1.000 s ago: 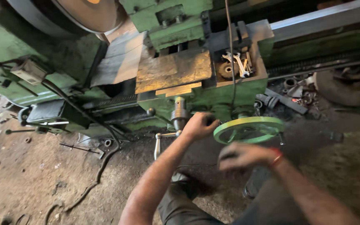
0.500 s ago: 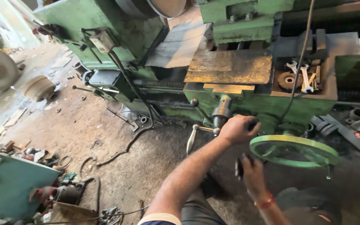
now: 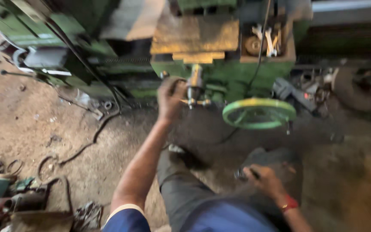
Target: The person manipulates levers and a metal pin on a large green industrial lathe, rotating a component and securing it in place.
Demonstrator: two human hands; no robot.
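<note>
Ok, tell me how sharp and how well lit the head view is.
Head view: motion blur smears everything; the left hand at the crank handle and the right hand are soft, and what its fingers hold cannot be told. The green handwheel is brightly lit; the upper right of the machine lies in deep shadow.

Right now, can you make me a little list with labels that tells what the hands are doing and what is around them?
Place: workshop with a big green machine on a dirt floor
Left hand: up at the small crank handle on the machine's front, fingers curled by it; blur hides the exact grip
Right hand: low by the knee, holding a small dark object, too blurred to identify
Nearby: green handwheel, untouched, to the right of the crank
On top: spanners in a tray
Picture: blurry
</note>
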